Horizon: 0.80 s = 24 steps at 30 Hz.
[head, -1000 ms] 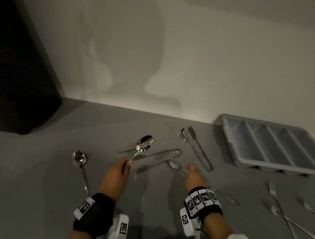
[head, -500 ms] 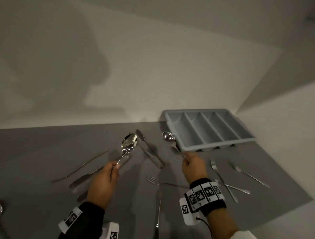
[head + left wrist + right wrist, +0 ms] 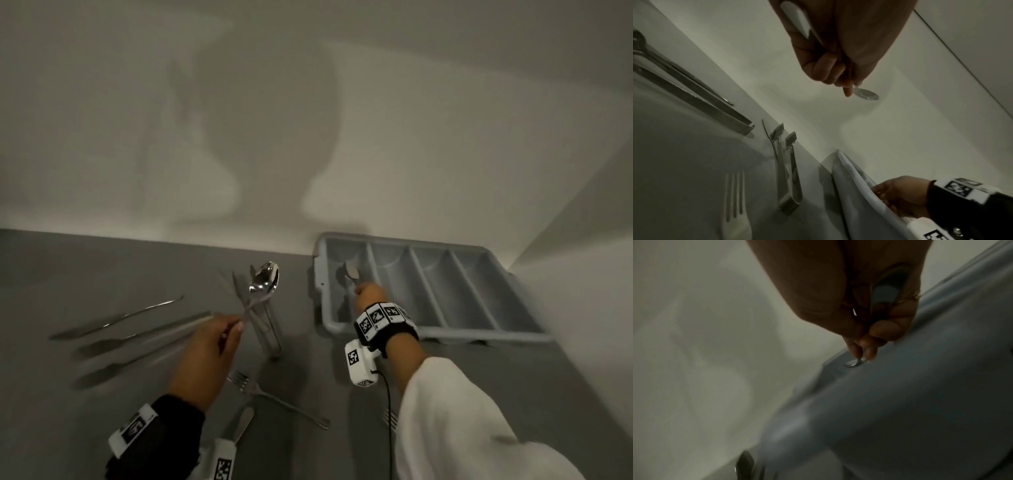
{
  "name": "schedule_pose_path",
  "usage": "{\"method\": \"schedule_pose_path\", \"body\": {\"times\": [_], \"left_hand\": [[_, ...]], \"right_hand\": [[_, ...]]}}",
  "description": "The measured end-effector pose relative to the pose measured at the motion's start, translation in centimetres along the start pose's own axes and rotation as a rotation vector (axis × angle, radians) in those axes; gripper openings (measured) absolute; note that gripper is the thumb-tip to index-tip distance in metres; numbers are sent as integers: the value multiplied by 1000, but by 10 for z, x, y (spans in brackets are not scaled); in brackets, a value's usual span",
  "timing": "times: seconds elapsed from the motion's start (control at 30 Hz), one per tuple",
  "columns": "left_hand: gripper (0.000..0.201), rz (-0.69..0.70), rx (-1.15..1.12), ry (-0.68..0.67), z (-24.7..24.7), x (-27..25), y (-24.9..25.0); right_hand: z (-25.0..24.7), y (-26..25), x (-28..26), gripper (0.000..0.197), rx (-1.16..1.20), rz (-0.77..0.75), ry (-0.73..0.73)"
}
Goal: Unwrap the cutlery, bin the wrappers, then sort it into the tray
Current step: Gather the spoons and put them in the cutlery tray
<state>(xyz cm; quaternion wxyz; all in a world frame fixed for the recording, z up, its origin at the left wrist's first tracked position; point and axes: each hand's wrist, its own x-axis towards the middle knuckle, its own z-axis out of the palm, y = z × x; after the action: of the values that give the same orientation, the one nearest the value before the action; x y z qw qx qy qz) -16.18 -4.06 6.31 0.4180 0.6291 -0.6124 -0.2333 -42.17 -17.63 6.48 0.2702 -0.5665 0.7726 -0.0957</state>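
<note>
My left hand pinches the handle of a large spoon and holds it above the grey table, bowl pointing away; the left wrist view shows the same spoon past the fingertips. My right hand holds a smaller spoon by its handle over the leftmost compartment of the grey cutlery tray. In the right wrist view, that small spoon hangs just above the tray.
Clear-wrapped cutlery lies between my hands. Several knives lie at the left. A loose fork and a handle lie near my left wrist. The white wall runs behind the tray.
My right hand has carried the small spoon forward, from the tray's left edge to over its first compartment. The left hand still holds the large spoon, and the view has shifted.
</note>
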Motion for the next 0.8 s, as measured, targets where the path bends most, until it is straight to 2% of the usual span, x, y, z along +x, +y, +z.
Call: {"method": "schedule_pose_path", "body": {"times": [0.13,0.2,0.33,0.43,0.57,0.67,0.8], "left_hand": [[19,1,61,-2,21,-10,22],[26,-9,44,-2,28,-13,33],[32,8,18,-32,43,-3,59],[39,34,-5,-99,64,16,88],[31,82,65,-231,120,61,111],[28,58,154,-347,173,88,113],[30,38,381,-454,227,108,107]], "right_hand": [[15,8,17,35,-130,-56,-198],[21,12,22,34,-86,-105,-214],[16,22,15,23,34,-167,-76],[-3,41,-3,22,265,-253,39],[-37,91,-33,20,396,-306,130],[-54,134,-50,17,405,-241,237],[-57,184,-75,15,379,-106,284]]}}
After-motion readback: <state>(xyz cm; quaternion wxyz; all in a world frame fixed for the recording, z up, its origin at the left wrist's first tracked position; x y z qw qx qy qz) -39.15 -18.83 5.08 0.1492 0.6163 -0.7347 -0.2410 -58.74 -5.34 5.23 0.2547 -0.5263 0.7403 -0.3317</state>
